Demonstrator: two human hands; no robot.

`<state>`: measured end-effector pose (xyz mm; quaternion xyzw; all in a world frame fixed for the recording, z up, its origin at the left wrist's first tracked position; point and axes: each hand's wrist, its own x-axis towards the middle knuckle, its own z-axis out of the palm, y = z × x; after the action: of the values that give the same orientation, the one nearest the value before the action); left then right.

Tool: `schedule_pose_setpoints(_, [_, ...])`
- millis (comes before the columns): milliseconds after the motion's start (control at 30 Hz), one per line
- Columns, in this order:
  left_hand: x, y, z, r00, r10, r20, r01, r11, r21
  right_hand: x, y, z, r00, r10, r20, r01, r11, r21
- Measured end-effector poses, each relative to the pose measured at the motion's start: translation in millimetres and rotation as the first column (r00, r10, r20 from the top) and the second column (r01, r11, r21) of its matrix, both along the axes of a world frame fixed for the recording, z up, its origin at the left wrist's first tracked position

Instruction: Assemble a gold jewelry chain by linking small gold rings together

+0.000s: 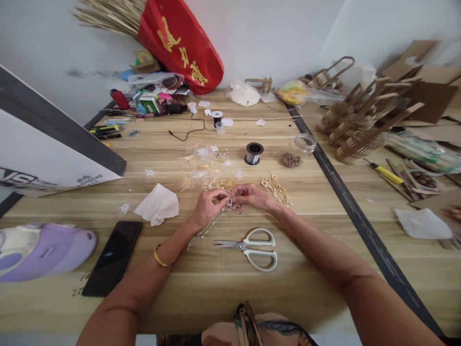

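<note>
My left hand (210, 207) is closed in a pinch on a silvery beaded chain (206, 231), which trails from the fingers down to the left onto the table. Against it, my right hand (252, 197) pinches the same chain's end, where a small loop shows between the fingertips. Fine detail there is too small to make out. Just beyond the hands lies a heap of gold and silver beads (219, 185). More gold and silver chains (277, 190) rest beside my right wrist. White-handled scissors (252, 247) lie parted on the table below the hands.
A black phone (112, 258), a purple and white case (54, 250) and a paper sheet (158, 204) lie left. Behind are a wire spool (254, 154), a jar of beads (292, 158) and small bead bags (203, 154). Woven baskets (360, 129) stand right; another person's hand (454, 213) shows there.
</note>
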<state>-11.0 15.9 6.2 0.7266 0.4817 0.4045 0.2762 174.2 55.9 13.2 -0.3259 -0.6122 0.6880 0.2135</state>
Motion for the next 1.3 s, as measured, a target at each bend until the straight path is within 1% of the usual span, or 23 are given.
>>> schedule_pose_setpoints(133, [-0.7, 0.5, -1.2, 1.0, 0.004, -0.016, -0.004, 1.0, 0.006, 0.4, 0.1, -0.9, 1.0, -0.016, 0.003, 0.016, 0.999, 0.035])
schedule_pose_setpoints(300, [-1.6, 1.1, -3.7, 0.999, -0.007, -0.05, 0.01, 0.998, 0.064, 0.4, -0.5, -1.5, 0.999, -0.026, 0.028, 0.024, 0.998, 0.063])
schedule_pose_setpoints(500, [-2.2, 1.2, -5.5, 0.999, -0.012, -0.043, 0.016, 0.996, 0.087, 0.8, -2.2, 4.3, 0.999, -0.022, 0.032, 0.019, 0.997, 0.081])
schedule_pose_setpoints(733, [-1.1, 0.3, -2.1, 0.999, -0.028, -0.047, 0.033, 0.994, 0.108, 1.4, 0.0, 3.1, 0.998, -0.052, 0.032, 0.053, 0.999, -0.007])
schedule_pose_setpoints(900, [-0.6, -0.3, -3.1, 0.998, -0.028, -0.057, 0.035, 0.991, 0.13, 0.7, 0.4, 0.1, 0.996, -0.08, -0.032, 0.079, 0.997, -0.024])
schedule_pose_setpoints(1133, [-0.2, 0.0, -5.0, 0.997, -0.027, -0.073, 0.038, 0.986, 0.161, -0.3, 2.0, -6.1, 0.998, -0.025, -0.065, 0.021, 0.998, -0.06])
schedule_pose_setpoints(1300, [-0.4, 0.9, -7.6, 0.993, -0.031, -0.111, 0.056, 0.97, 0.235, -1.7, 1.1, -6.8, 0.998, -0.032, -0.055, 0.028, 0.997, -0.072])
